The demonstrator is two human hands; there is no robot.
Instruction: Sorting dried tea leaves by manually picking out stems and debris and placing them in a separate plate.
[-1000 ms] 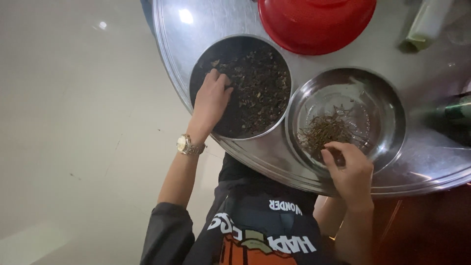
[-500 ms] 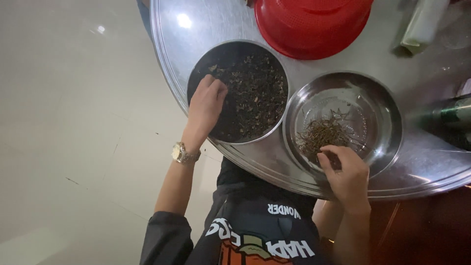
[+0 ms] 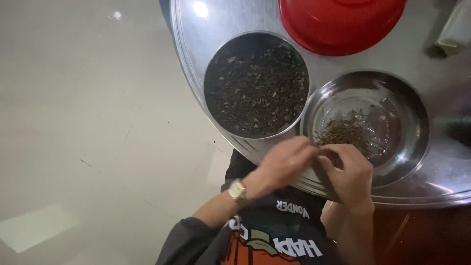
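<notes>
Gleaming round steel tray above pale floor

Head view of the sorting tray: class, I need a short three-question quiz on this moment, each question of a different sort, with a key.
1. True or false: the left hand rests inside the dark bowl of black bits.
2. Which bowl holds thin brown stems? A. the red bowl B. the shiny steel bowl C. the dark bowl
3. What is worn on the left wrist?

Key
1. False: both hands meet at the near rim of the shiny steel bowl, the right hand beside the left.
2. B: the stems lie in a small heap in it, on the round steel tray.
3. A wristwatch.
</notes>
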